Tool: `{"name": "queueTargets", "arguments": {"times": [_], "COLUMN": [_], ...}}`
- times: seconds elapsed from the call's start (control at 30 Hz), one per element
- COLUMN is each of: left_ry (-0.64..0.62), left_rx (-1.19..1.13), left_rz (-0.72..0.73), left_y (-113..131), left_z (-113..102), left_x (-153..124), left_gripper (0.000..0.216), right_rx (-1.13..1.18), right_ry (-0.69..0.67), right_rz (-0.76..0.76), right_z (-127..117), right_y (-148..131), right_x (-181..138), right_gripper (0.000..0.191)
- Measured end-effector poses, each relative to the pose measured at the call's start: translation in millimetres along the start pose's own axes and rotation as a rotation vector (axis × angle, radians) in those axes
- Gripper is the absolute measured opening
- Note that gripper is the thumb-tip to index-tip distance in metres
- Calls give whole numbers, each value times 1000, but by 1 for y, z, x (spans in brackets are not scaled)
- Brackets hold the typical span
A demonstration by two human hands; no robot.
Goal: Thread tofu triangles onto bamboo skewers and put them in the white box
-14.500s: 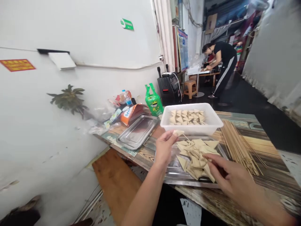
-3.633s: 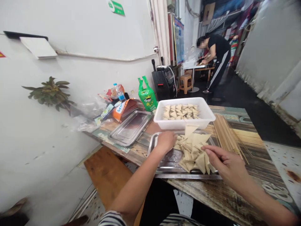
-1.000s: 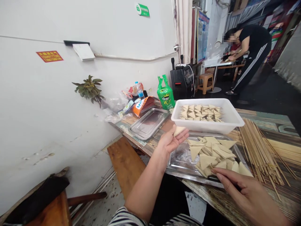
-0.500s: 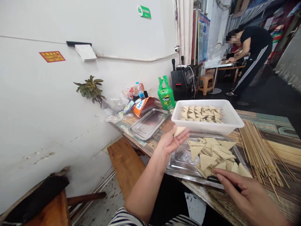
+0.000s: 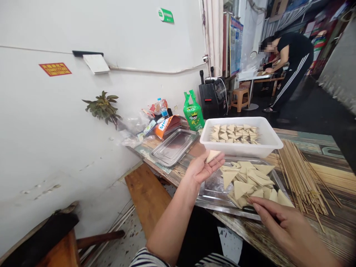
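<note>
1. Left hand has moved versus a few seconds ago: off the pile, now palm up. Right hand about where it was. Versus half a second ago, next to no change.
2. Pale triangle sits on the left hand, over the far left part of the metal tray. That hand is wide, fingers extended, thumb at the triangle's edge.
3. Right hand pinches a thin stick, low at the near side of the tray. Can't trace the stick across the pile.
4. Step, my read: getting a triangle onto the stick. Next move calls for lining up tip and triangle, left fingers backing it but clear of the point.
5. Loose triangles heaped on the tray's right side.
6. Far side: white tub with skewered triangles inside. Right: loose sticks on the tabletop.
7. Far left: second tray, packets, green bag. Far right: person bent over another table.
</note>
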State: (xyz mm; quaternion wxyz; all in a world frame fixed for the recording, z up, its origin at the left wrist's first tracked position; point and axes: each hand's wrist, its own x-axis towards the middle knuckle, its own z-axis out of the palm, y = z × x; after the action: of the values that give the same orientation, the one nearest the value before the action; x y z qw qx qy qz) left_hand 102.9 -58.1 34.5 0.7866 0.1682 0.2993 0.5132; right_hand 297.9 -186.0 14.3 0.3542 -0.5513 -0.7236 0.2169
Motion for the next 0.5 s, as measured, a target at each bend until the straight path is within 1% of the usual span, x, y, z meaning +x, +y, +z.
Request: {"name": "queueTargets", "arguments": {"times": [0.1,0.3,0.5], "left_ry": [-10,14,11], "left_rx": [9,24,58], "left_rz": [-8,-33,-29], "left_y": [-3,-8,-11], "left_z": [-1,4,10], "left_x": [1,1,-3], "left_gripper": [18,17,15], "right_rx": [8,24,42], "right_ry": [-17,9,31], "right_rz": [15,10,0], "right_z": [3,6,6], "right_y": [2,1,-2], "right_x": [-2,-5,-3], "right_gripper": [30,30,30]}}
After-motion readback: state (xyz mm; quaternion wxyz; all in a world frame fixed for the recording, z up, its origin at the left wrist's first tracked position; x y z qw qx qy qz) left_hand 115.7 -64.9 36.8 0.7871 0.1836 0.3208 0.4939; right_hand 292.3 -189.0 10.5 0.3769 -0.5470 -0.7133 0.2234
